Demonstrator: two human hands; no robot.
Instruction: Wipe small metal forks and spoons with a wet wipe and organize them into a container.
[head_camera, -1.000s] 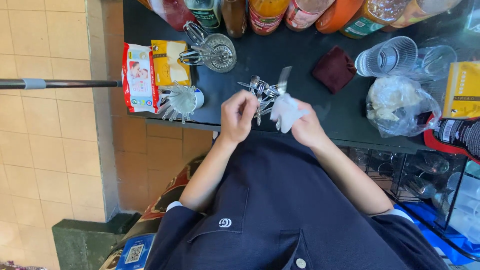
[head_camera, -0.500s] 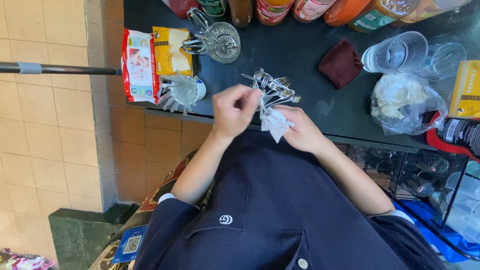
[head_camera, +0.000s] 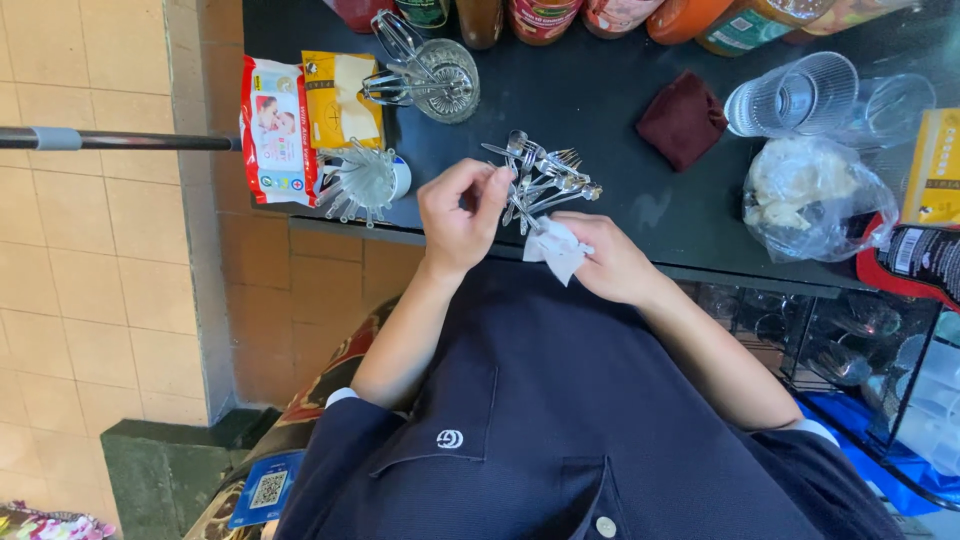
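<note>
Piece of cutlery (head_camera: 518, 203), slim & metal, pinched at the near edge of the desk (head_camera: 620, 110), approx. mid-way along it. Left hand (head_camera: 458, 218) has fingers (head_camera: 492, 180) curled tight on one end; right hand (head_camera: 612, 262) fingers pressed together around a white cloth (head_camera: 556, 248) that wraps the other end. Long axis runs diagonal: from the left hand's grip down-right into the cloth. Which end is handle vs. head – can't tell, cloth & fingers cover both.

Just beyond it, touching or nearly so, a loose pile of forks & spoons (head_camera: 548, 172) on the desk, handles mostly toward the hands, tines/bowls fanned toward the far-right. Progress, judged only: one piece in the cloth, rest of the pile lying bare, so prob. early-to-mid; can't tell wiped from unwiped, no separate done pile seen.

Further out: clear plastic gadget w/ radiating prongs (head_camera: 362, 180) at the near-left corner, red and yellow packets (head_camera: 300, 110) beside it. Wire whisk-like utensils in a glass dish (head_camera: 432, 72) toward the far edge. Dark red cloth (head_camera: 684, 118) right of the pile; ribbed clear cups (head_camera: 795, 95) and a plastic bag w/ pale contents (head_camera: 810, 195) toward the right edge. Bottles and jars (head_camera: 560, 15) line the far edge.
</note>
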